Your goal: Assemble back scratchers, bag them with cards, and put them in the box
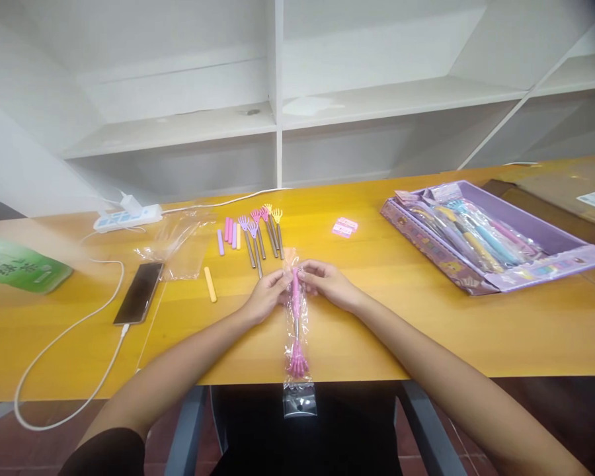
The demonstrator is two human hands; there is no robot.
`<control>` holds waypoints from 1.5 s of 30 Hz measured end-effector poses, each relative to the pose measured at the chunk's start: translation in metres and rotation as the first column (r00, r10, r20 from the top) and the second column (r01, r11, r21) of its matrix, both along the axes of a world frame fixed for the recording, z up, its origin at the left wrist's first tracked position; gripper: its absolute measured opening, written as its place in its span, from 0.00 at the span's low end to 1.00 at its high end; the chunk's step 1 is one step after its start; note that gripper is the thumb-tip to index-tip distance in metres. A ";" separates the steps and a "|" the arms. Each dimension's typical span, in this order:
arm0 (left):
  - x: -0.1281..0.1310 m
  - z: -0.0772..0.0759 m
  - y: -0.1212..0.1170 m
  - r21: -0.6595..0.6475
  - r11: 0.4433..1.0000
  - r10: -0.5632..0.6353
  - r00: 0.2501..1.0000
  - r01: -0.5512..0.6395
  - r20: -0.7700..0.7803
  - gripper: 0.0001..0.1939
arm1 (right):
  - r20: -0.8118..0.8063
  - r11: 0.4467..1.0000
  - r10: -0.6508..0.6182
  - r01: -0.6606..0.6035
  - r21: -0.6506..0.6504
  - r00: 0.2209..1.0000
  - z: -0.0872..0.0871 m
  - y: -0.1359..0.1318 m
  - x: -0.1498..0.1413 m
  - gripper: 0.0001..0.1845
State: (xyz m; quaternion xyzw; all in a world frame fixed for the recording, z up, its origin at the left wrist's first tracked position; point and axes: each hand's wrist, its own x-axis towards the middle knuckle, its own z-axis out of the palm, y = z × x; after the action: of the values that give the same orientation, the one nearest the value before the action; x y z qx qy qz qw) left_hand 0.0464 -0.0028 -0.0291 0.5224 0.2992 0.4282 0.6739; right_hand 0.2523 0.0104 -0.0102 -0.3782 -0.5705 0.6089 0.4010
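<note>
A pink back scratcher (297,301) with a metal shaft lies inside a clear plastic bag (300,400), its claw end toward me. The bag's near flap hangs over the table edge. My left hand (269,295) is closed on the far end of the bagged scratcher from the left. From the right, my right hand (326,283) pinches the same end. Beyond my left hand lie several scratcher heads on metal rods (256,231), purple, pink and yellow. Several coloured handle sleeves (232,233) are beside them, and a single yellow sleeve (210,285) lies nearer.
On the right, a purple display box (439,264) holds several bagged scratchers, with a cardboard box (565,188) behind. Small pink cards (345,227) lie mid-table. Leftward are clear bags (183,248), a phone (139,294) on a white cable, a power strip (129,217) and a green bottle (24,266).
</note>
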 end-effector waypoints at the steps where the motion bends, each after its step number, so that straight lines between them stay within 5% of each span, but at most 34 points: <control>1: -0.001 0.000 0.001 0.014 1.000 0.023 1.000 -0.022 -0.013 0.25 | -0.001 1.000 0.003 -0.003 0.004 1.000 0.000 0.000 0.000 0.25; 5: -0.005 0.003 0.006 0.038 0.994 0.104 0.994 -0.102 -0.043 0.24 | 0.004 1.000 -0.014 0.014 0.011 1.000 0.000 0.000 0.000 0.26; 32: -0.005 0.008 0.011 -0.032 0.994 0.107 0.993 -0.109 -0.056 0.28 | 0.012 0.976 -0.131 0.127 0.175 0.991 -0.003 0.001 -0.006 0.21; 45: -0.008 0.006 0.015 0.074 0.993 0.092 0.996 -0.092 0.003 0.20 | 0.123 0.831 -0.189 0.092 0.548 0.974 0.007 -0.003 0.005 0.10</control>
State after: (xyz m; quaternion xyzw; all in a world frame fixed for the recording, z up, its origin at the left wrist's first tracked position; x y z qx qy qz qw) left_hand 0.0388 0.0119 -0.0229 0.5328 0.3071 0.4694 0.6336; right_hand 0.2571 0.0077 -0.0037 -0.3423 -0.7214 0.3580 0.4840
